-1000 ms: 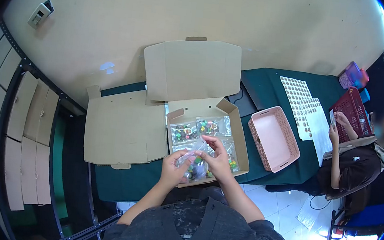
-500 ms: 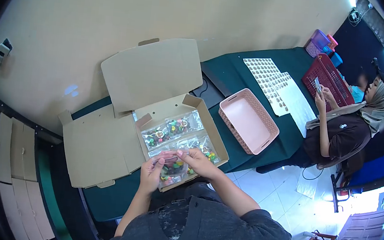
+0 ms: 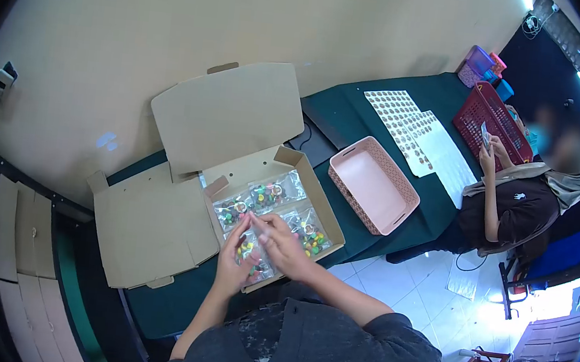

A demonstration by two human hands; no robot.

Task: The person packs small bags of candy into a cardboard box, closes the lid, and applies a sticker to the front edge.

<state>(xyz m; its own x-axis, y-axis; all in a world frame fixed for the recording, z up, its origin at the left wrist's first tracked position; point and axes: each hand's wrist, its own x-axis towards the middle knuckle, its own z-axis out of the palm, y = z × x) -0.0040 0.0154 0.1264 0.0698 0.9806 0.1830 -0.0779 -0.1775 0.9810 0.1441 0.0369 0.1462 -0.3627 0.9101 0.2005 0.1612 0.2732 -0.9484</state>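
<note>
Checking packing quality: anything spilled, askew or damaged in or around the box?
Nothing stands out. The clear bags lie flat side by side inside the open cardboard box. The left hand and right hand rest on the front bag. The pink basket sits upright.

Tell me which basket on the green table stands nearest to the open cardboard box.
The pink basket, right beside the cardboard box. The red basket stands farther along, by the seated person, and the purple basket at the far end.

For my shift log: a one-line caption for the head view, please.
Left hand and right hand touch a clear bag of coloured pieces in an open cardboard box, pink basket beside it.
</note>
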